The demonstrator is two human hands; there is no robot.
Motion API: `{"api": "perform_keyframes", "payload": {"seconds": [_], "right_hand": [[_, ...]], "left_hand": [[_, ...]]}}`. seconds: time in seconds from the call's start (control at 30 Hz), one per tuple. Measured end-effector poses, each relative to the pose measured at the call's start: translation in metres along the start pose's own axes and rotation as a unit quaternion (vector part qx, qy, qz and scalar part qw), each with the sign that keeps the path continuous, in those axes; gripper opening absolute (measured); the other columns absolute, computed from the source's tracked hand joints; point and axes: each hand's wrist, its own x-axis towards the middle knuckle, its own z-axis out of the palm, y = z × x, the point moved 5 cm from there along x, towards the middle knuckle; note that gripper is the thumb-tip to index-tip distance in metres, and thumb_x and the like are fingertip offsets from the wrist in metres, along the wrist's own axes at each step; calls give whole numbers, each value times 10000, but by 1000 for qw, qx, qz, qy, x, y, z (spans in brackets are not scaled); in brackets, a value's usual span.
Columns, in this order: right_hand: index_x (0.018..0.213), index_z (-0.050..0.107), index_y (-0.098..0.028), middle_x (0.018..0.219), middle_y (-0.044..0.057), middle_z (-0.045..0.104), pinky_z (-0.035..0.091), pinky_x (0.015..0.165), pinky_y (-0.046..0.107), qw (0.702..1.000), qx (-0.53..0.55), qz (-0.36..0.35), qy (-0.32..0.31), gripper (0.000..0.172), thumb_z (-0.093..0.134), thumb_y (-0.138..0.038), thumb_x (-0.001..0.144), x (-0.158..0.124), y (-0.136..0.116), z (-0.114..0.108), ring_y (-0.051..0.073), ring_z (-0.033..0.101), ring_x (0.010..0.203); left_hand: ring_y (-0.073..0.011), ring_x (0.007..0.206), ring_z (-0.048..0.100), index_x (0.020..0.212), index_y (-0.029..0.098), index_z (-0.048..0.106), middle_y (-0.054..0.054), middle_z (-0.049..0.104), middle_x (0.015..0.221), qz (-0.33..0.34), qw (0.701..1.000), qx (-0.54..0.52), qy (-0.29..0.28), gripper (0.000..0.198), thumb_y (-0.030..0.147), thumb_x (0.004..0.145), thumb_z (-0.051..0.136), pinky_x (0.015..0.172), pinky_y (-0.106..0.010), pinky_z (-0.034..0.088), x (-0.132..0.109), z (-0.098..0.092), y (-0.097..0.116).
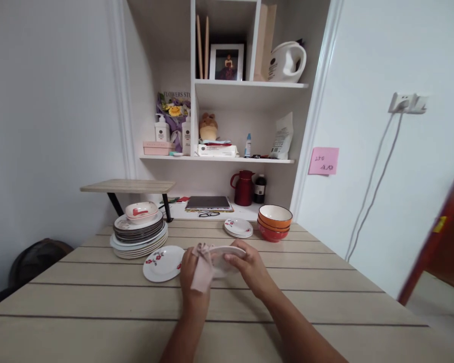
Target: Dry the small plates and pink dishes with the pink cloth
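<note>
A small white plate point(221, 267) is held tilted above the table in front of me. My right hand point(247, 264) grips its right rim, thumb on the face turned toward me. A pale pink cloth point(203, 275) is bunched in my left hand point(189, 269), pressed to the plate's left edge, with one end hanging down. Just left of that hand, a white plate with red flowers point(162, 264) lies flat on the table. Farther back sits a short stack of small flowered plates point(238, 228). My left fingertips are partly hidden by the cloth.
Stacked plates point(138, 242) topped by a pinkish bowl point(141, 212) stand at the left, near a small raised shelf point(128, 186). Orange and red bowls point(274, 222) are nested at the right. Behind them are a laptop point(208, 202), glasses point(209, 215) and a red jug point(243, 188).
</note>
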Motion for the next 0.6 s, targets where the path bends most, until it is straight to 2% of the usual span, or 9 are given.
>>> {"api": "perform_keyframes", "payload": {"seconds": [0.13, 0.2, 0.27, 0.37, 0.47, 0.53, 0.6], "right_hand": [[1015, 654, -193, 887, 37, 708, 478, 686, 287, 971, 218, 63, 72, 377, 767, -401, 722, -4, 2, 6, 177, 609, 745], [1086, 635, -192, 946, 58, 716, 495, 723, 306, 961, 255, 89, 66, 443, 774, -399, 720, -6, 2, 8, 192, 629, 782], [1097, 624, -193, 958, 64, 712, 503, 738, 318, 962, 247, 111, 41, 424, 748, -401, 750, -6, 4, 10, 199, 635, 807], [1059, 615, -212, 987, 56, 691, 514, 716, 319, 982, 160, 83, 53, 361, 727, -380, 760, -2, 5, 2, 203, 625, 830], [1105, 599, -260, 1130, 57, 647, 527, 743, 343, 995, 11, -32, 97, 385, 715, -278, 738, 1, -3, -9, 222, 621, 914], [1093, 628, -272, 1119, 59, 653, 509, 818, 369, 985, -105, -117, 75, 332, 641, -202, 770, 1, -12, -7, 231, 621, 953], [988, 673, -266, 985, 52, 690, 481, 837, 365, 965, -202, -163, 29, 251, 553, -144, 805, 0, -16, -2, 225, 629, 911]], "left_hand": [[-248, 999, 654, 1036, 190, 679, -88, 720, 979, -108, 991, -67, -44, 342, 458, 839, 598, 949, -409, 496, -4, 7, -6], [-246, 1011, 655, 1031, 189, 681, -85, 725, 975, -133, 985, -94, -53, 336, 450, 837, 600, 953, -402, 498, -6, 8, -5], [-232, 987, 661, 1012, 193, 681, -75, 726, 965, -144, 984, -97, -51, 298, 423, 845, 594, 909, -374, 518, -6, 7, -4], [-211, 887, 663, 952, 201, 678, -58, 712, 912, -99, 992, -60, -48, 210, 363, 867, 574, 806, -343, 531, -2, 5, -2], [-202, 778, 630, 894, 204, 677, -44, 678, 824, 25, 998, 16, -53, 150, 273, 877, 546, 714, -334, 506, -1, 3, 3], [-208, 789, 613, 952, 205, 676, -48, 673, 848, 93, 992, 58, -65, 160, 216, 864, 543, 703, -337, 486, -3, 2, 7], [-220, 829, 605, 1026, 210, 668, -57, 679, 906, 124, 985, 91, -77, 207, 192, 849, 562, 714, -345, 468, -4, 0, 11]]}}
